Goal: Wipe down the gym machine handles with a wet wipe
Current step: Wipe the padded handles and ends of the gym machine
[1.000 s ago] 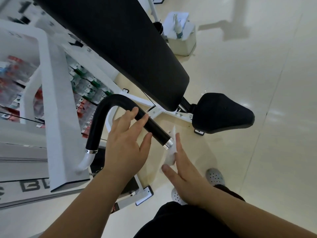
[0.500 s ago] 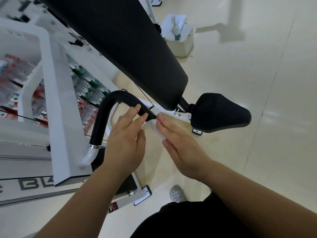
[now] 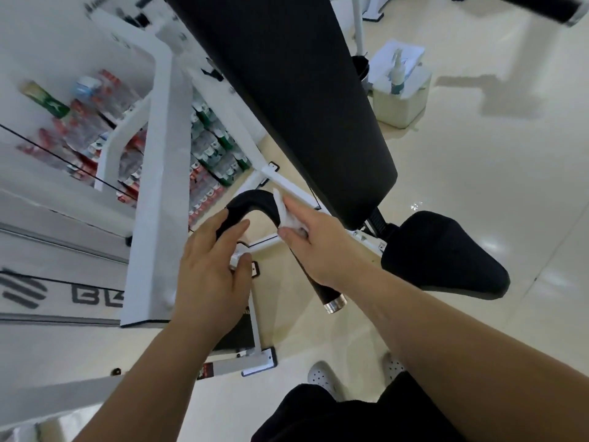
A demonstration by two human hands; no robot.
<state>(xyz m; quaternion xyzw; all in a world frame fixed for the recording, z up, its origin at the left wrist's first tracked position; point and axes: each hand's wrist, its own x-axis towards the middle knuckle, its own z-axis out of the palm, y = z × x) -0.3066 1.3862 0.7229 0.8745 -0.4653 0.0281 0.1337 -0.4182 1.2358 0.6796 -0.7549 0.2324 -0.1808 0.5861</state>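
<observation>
Head view looking down at a white gym machine frame (image 3: 159,193). The black curved handle (image 3: 248,199) sits mid-frame and bends over at the top. Its right leg runs down to a chrome end cap (image 3: 334,305). The right hand (image 3: 322,247) presses a white wet wipe (image 3: 287,216) against the handle just right of the bend, on the upper part of the right leg. Thumb and fingers are curled round the wipe, pinching it onto the grip; the wipe is bunched and partly hidden under the fingers. The left hand (image 3: 210,275) rests on the handle's left leg with fingers mostly straight and laid over the black grip, thumb out to the side, not clamped. The black back pad (image 3: 287,90) slants above the handle and the black seat (image 3: 446,256) is to the right. A white box (image 3: 403,102) stands on the cream floor (image 3: 494,186) upper right, with a spray bottle (image 3: 397,74) on top. Blurred bottles (image 3: 210,148) show behind the frame. White perforated shoes (image 3: 322,376) are at the bottom, next to dark trousers.
</observation>
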